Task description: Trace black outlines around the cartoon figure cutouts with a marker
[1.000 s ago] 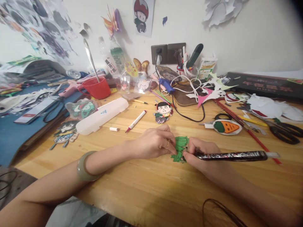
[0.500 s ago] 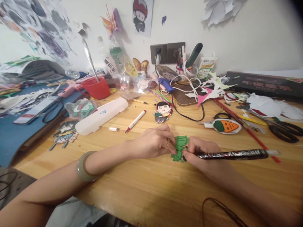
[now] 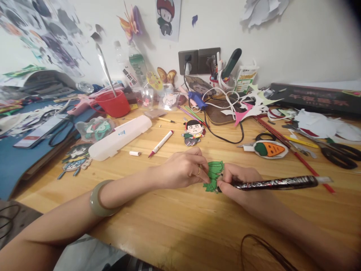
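A green leaf-shaped paper cutout (image 3: 216,168) with dark outlines lies on the wooden table between my hands. My left hand (image 3: 186,168) bends its fingers over the cutout's left edge and holds it down; a ring and a pale bangle show on this arm. From the right, my right hand (image 3: 239,175) grips a black patterned pen (image 3: 278,183), its barrel slanting out to the right over the hand. The pen's tip is at the cutout's right side, mostly hidden by my fingers. Beyond my hands lies a cartoon figure cutout (image 3: 193,132).
A red-tipped marker (image 3: 161,143), its cap (image 3: 135,153) and a white pencil case (image 3: 121,137) lie left of centre. A red mug (image 3: 115,104) stands behind. At right are a carrot-shaped cutter (image 3: 270,149), scissors (image 3: 338,155) and a red pencil (image 3: 313,174). A black cable (image 3: 222,139) curls centrally.
My hands, the pen and the green cutout keep almost the same pose. The whole view has shifted very slightly.
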Demonstrator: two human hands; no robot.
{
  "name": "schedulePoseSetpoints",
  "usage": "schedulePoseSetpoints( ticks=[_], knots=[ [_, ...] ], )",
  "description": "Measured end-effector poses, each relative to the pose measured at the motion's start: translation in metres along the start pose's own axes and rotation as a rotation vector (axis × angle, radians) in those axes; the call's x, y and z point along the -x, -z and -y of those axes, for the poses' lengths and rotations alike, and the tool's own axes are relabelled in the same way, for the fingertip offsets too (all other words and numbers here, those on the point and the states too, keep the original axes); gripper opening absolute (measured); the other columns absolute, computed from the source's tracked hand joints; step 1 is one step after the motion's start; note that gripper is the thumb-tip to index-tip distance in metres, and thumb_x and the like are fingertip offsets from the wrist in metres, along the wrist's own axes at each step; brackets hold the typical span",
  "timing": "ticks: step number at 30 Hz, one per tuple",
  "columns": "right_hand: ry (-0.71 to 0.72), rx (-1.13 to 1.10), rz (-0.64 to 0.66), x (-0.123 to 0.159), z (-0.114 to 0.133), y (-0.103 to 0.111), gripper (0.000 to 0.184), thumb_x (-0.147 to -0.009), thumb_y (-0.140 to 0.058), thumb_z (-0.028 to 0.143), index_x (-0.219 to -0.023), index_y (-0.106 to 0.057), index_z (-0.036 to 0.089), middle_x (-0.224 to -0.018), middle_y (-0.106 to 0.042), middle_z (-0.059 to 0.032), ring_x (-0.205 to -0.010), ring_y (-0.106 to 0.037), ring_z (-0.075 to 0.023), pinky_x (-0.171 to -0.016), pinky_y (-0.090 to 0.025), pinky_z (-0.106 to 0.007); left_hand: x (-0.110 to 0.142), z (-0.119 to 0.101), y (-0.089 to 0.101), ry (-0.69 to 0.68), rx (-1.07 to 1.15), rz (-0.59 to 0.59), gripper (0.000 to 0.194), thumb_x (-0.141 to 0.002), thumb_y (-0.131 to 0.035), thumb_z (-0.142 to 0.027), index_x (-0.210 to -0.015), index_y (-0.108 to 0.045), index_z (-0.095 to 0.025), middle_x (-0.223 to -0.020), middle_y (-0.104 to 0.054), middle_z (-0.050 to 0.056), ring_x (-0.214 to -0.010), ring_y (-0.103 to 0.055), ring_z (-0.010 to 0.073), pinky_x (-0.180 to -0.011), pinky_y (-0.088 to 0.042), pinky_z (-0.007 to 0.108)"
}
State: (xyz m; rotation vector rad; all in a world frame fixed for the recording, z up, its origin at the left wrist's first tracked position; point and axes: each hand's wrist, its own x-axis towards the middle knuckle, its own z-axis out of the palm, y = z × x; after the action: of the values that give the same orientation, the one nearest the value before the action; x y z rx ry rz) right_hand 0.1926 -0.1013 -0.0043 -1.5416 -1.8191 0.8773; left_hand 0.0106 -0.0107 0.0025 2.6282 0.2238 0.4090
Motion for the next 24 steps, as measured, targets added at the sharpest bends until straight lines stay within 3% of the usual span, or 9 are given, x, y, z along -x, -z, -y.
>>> schedulePoseSetpoints(
  ticks=[2, 6, 8, 11, 15, 19, 22, 24],
  knots=[
    [-0.02, -0.045, -0.021, 0.0, -0.001, 0.001, 0.025, -0.072, -0.052, 0.015, -0.054, -0.036, 0.02, -0.051, -0.04, 0.0057, -0.048, -0.036, -0.0088, -0.044, -0.026, -0.022, 0.0, 0.0, 0.0, 0.004, 0.002, 0.001, 0.013, -0.083, -0.057, -0.018, -0.087, -0.07, -0.02, -0.089, -0.064, 0.003, -0.083, -0.049, 0.0156, -0.073, -0.043, 0.026],
    [-0.076, -0.203, -0.275, 0.0, -0.006, 0.009, 0.027, -0.076, -0.055, 0.024, -0.054, -0.038, 0.021, -0.05, -0.041, 0.006, -0.046, -0.038, -0.009, -0.044, -0.029, -0.022, 0.0, -0.001, 0.001, 0.021, 0.013, 0.004, 0.013, -0.083, -0.057, -0.017, -0.087, -0.07, -0.02, -0.088, -0.064, 0.003, -0.083, -0.049, 0.0154, -0.072, -0.043, 0.025],
    [-0.108, -0.255, -0.333, -0.001, -0.009, 0.014, 0.029, -0.077, -0.055, 0.03, -0.055, -0.039, 0.021, -0.046, -0.041, 0.0065, -0.042, -0.037, -0.0085, -0.041, -0.029, -0.022, 0.0, -0.001, 0.001, 0.026, 0.017, 0.006, 0.013, -0.083, -0.057, -0.017, -0.087, -0.07, -0.02, -0.089, -0.064, 0.003, -0.083, -0.049, 0.0153, -0.073, -0.043, 0.025],
    [-0.185, -0.203, -0.305, -0.003, -0.009, 0.022, 0.029, -0.075, -0.057, 0.038, -0.057, -0.041, 0.022, -0.041, -0.04, 0.0078, -0.036, -0.034, -0.0074, -0.036, -0.025, -0.021, 0.001, -0.001, 0.001, 0.029, 0.02, -0.001, 0.013, -0.082, -0.057, -0.015, -0.087, -0.069, -0.019, -0.09, -0.065, 0.002, -0.084, -0.05, 0.0149, -0.075, -0.043, 0.025],
    [-0.232, -0.023, -0.289, -0.002, -0.001, 0.027, 0.023, -0.072, -0.061, 0.037, -0.061, -0.048, 0.021, -0.049, -0.048, 0.0057, -0.042, -0.041, -0.008, -0.039, -0.029, -0.02, 0.0, 0.001, 0.003, 0.118, -0.04, -0.078, 0.011, -0.08, -0.058, -0.013, -0.083, -0.068, -0.015, -0.087, -0.065, 0.002, -0.082, -0.054, 0.0133, -0.078, -0.044, 0.025],
    [-0.313, -0.131, -0.125, 0.002, 0.007, 0.029, 0.027, -0.072, -0.059, 0.042, -0.059, -0.047, 0.021, -0.042, -0.045, 0.0064, -0.041, -0.044, -0.0093, -0.041, -0.035, -0.021, 0.001, 0.003, 0.009, 0.253, -0.128, -0.194, 0.015, -0.084, -0.05, -0.012, -0.086, -0.065, -0.012, -0.087, -0.064, 0.006, -0.083, -0.056, 0.0155, -0.076, -0.045, 0.03],
    [-0.34, -0.084, -0.212, 0.003, 0.006, 0.03, 0.029, -0.07, -0.06, 0.044, -0.059, -0.047, 0.021, -0.045, -0.049, 0.0053, -0.041, -0.043, -0.0091, -0.04, -0.032, -0.02, 0.002, -0.004, 0.011, 0.322, -0.179, -0.258, 0.018, -0.086, -0.047, -0.015, -0.09, -0.064, -0.012, -0.089, -0.064, 0.008, -0.083, -0.057, 0.0173, -0.073, -0.046, 0.031],
    [-0.33, 0.015, -0.268, 0.002, 0.005, 0.03, 0.027, -0.07, -0.061, 0.041, -0.059, -0.048, 0.02, -0.049, -0.051, 0.0042, -0.043, -0.042, -0.0087, -0.039, -0.03, -0.02, 0.003, -0.016, 0.008, 0.299, -0.212, -0.229, 0.019, -0.086, -0.045, -0.016, -0.092, -0.063, -0.013, -0.086, -0.064, 0.007, -0.079, -0.058, 0.0166, -0.069, -0.046, 0.029]
  ],
)
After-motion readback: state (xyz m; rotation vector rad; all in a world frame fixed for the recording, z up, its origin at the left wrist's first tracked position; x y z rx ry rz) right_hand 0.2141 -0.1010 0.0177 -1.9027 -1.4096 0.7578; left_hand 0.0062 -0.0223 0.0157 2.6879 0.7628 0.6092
